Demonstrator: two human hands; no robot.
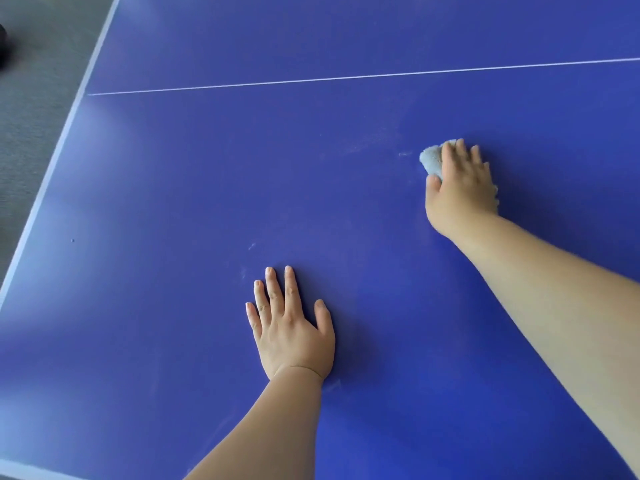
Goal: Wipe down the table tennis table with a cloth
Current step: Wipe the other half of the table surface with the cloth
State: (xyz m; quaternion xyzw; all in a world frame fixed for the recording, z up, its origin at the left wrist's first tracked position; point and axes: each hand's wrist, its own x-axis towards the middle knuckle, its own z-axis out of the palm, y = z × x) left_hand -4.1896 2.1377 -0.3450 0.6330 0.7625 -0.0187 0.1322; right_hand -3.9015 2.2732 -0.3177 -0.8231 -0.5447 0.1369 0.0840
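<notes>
Left of the white line [346,77], past its near end, lay one strip of grey floor [31,133], with one dark object [2,43] at the far left, too cut off to identify. One blue table [173,202] filled the rest of the view, and one pale border stripe [52,168] ran along its left edge, where the line ended. The line crossed the table from side to side; the one line split the top into two fields.

Two bare hands were on the table, both on the near side of the line. The left hand [294,337] lay well short of the line, palm down and flat, its five fingers straight and spread, grasping nothing. Between it and the line showed a few faint pale smears [251,246]. Further right and nearer the line sat one pale grey cloth [431,160], bunched up on the table. The right hand [460,188] covered most of it, fingers bent over the top and thumb at its side, gripping the cloth and pressing it against the table.
</notes>
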